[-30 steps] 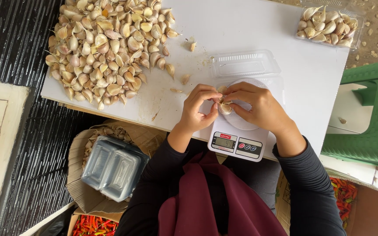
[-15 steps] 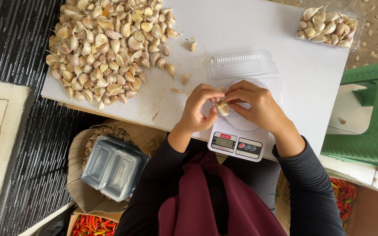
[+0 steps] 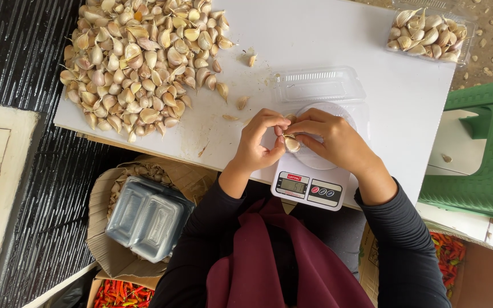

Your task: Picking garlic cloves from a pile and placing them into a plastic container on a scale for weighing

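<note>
A big heap of garlic cloves [image 3: 144, 63] covers the left of the white table [image 3: 338, 34]. Moving right, the left hand [image 3: 258, 142] and the right hand [image 3: 332, 140] meet over the kitchen scale [image 3: 309, 182] — both pinch one garlic clove [image 3: 292, 144] between fingertips. It looks pale and papery, probably light and firm, its skin brittle — best held by its sides. Far right sits a clear tray of cloves [image 3: 426, 34].

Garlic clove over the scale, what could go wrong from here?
The garlic clove, pinched between the left hand and right hand, could slip and miss the clear tray. Both hands hover over the scale; leaning on it might skew the reading.
</note>
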